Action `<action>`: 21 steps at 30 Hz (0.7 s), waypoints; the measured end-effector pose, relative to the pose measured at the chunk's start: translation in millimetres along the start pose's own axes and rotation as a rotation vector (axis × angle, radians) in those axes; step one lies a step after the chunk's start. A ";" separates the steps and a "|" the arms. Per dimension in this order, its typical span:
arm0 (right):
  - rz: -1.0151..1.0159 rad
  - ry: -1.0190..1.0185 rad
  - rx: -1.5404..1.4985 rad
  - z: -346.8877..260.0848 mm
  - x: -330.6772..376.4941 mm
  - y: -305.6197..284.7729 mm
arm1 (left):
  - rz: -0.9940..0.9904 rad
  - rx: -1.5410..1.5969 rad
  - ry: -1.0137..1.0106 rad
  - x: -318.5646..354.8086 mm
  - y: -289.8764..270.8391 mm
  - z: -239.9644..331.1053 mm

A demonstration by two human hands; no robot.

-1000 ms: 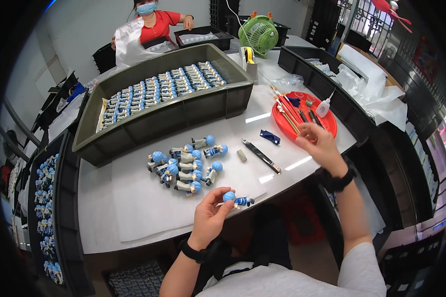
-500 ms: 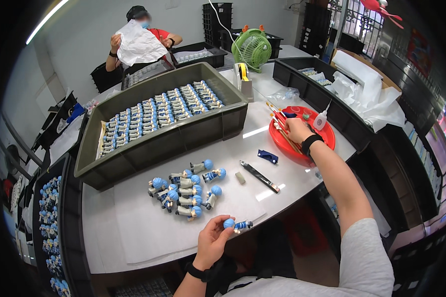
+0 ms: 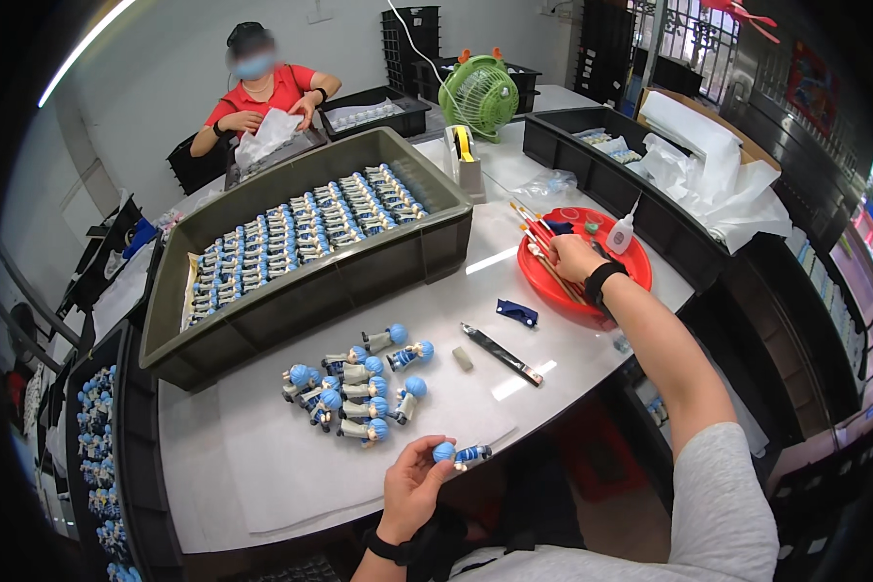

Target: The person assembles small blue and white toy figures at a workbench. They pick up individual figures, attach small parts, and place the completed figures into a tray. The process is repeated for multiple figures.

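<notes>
The grey crate (image 3: pixel 301 281) of figurines serves as landmark. In front of it and to the right sits a red tray (image 3: pixel 543 281), where the right hand (image 3: pixel 574 258) curls over thin paintbrushes (image 3: pixel 538 241); its exact grip cannot be told. Well in front of the crate, the left hand (image 3: pixel 415 485) pinches a blue-headed figurine (image 3: pixel 461 453), long axis pointing right, toward the tray.

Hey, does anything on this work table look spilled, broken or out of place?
Nothing stands out. The figurines in the grey crate lie in neat rows, the loose pile sits together on the table, and the brushes rest on the red tray.
</notes>
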State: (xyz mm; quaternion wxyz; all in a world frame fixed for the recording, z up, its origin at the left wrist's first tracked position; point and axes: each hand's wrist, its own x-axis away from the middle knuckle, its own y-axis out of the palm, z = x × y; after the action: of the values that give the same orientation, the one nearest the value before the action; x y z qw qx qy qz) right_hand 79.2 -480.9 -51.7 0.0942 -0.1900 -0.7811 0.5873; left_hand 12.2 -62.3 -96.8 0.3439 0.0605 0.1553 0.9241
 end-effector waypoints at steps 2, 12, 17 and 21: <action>-0.013 0.014 -0.006 -4.2 0.6 -0.9 | -0.005 0.003 0.002 0.8 -1.2 0.1; 0.031 -0.016 -0.024 -5.4 -0.2 1.0 | -0.016 0.003 0.008 0.3 -1.8 -1.3; 0.002 -0.013 -0.043 -5.8 -3.3 0.8 | -0.017 0.018 0.003 0.3 -0.9 -0.3; 0.017 -0.050 -0.140 -2.6 -6.4 -9.3 | -0.022 0.018 -0.002 1.2 -1.7 2.2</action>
State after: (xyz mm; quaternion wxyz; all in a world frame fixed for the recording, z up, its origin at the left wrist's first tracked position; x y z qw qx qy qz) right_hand 84.3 -483.4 -41.6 0.0561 -0.1878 -0.8206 0.5368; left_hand 12.8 -59.7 -95.3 0.3539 0.0626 0.1638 0.9187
